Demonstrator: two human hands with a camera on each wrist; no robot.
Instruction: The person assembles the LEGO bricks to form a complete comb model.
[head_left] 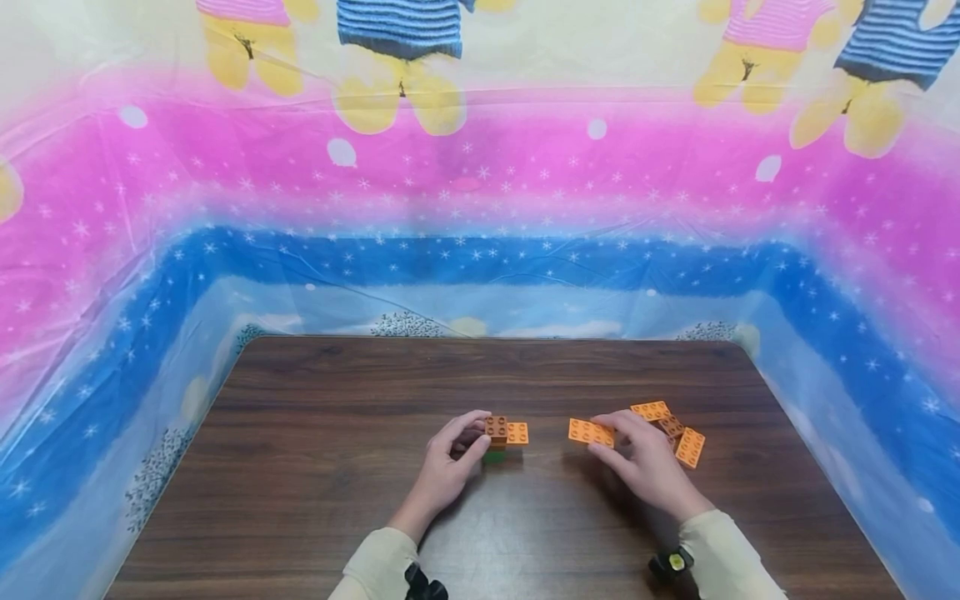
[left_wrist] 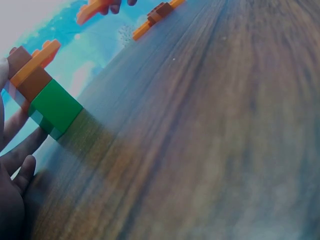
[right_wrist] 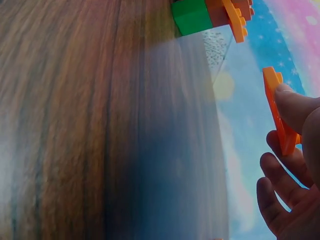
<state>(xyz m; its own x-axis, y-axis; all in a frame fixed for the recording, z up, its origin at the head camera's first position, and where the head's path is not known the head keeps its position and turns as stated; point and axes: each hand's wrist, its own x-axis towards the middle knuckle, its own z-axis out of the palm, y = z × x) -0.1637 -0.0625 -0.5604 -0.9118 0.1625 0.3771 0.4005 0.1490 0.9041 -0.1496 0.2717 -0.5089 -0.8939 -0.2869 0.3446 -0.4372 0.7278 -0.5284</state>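
Head view: left grip [head_left: 452, 460] holds stack [head_left: 496, 429], right grip [head_left: 647, 457] orange brick [head_left: 587, 431], gap between edges.

Soft glare lightens the table [head_left: 517, 508]; wrist views look dimmer.

Wood-grain table [head_left: 495, 525]: brick stack [head_left: 497, 430], loose bricks [head_left: 690, 448] farther right.
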